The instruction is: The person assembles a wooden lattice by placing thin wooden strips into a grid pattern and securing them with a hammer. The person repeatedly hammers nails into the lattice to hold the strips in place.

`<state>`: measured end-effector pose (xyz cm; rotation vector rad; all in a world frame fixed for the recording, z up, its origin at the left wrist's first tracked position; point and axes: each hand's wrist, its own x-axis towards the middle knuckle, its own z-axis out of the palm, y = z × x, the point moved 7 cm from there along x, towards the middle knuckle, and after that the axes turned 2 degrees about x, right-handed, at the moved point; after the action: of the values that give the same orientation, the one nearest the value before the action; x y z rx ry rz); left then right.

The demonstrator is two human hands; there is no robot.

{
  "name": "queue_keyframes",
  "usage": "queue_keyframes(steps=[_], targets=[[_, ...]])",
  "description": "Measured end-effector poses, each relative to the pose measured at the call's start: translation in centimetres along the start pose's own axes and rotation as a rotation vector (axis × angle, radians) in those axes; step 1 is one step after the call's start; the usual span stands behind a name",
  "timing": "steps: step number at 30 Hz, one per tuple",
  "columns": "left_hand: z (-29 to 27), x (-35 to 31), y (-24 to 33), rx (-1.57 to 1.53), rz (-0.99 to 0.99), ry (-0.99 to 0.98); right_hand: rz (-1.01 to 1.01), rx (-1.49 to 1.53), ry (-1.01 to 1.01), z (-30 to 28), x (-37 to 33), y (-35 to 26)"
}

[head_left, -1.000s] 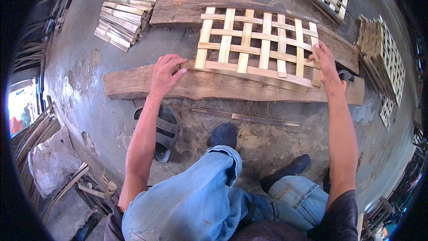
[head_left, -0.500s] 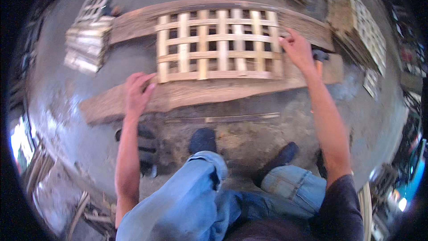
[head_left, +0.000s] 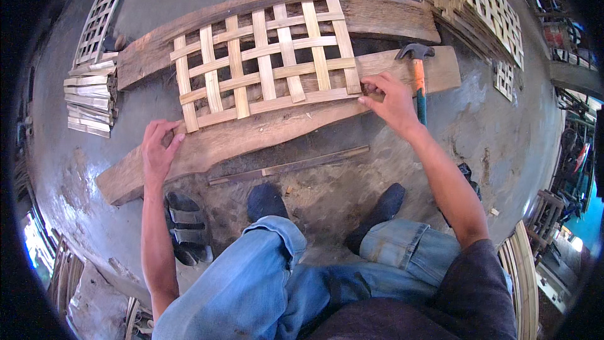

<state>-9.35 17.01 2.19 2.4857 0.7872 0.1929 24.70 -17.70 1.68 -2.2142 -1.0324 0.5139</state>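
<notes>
A woven lattice panel (head_left: pixel 261 62) of pale flat wooden strips lies tilted across two thick rough planks, its left side lower than its right. My left hand (head_left: pixel 160 150) is by the panel's lower left corner, over the near plank (head_left: pixel 251 141), thumb and fingers apart. At the lower right corner, my right hand (head_left: pixel 391 102) has its bent fingers and thumb against or very near the strip ends, with a gap between them. A claw hammer (head_left: pixel 419 75) with an orange and teal handle rests on the near plank, just beyond my right hand.
A stack of lattice panels (head_left: pixel 484 9) stands at the far right. Bundled strips (head_left: pixel 90 97) and another lattice (head_left: pixel 104 16) lie at the left. A thin stick (head_left: pixel 296 165) is on the floor before my feet, and a sandal (head_left: pixel 187 226) beside them.
My view has shifted, and the panel sits more slanted in it. My right hand has gone from the panel's right edge to its lower right corner. My left hand stays by the lower left corner.
</notes>
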Motion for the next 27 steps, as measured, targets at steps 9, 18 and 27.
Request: queue_keyframes(steps=[9, 18, 27], targets=[[0.7, 0.4, 1.5, -0.029, 0.09, 0.013, 0.105, 0.149, 0.0, -0.6, 1.2, 2.5], [1.6, 0.4, 1.0, -0.09, 0.095, -0.039, 0.077, 0.198, -0.01, -1.0, 1.4, 3.1], [1.7, 0.0, 1.8, -0.002, 0.215, 0.022, 0.092, 0.105, -0.025, -1.2, 1.7, 3.5]])
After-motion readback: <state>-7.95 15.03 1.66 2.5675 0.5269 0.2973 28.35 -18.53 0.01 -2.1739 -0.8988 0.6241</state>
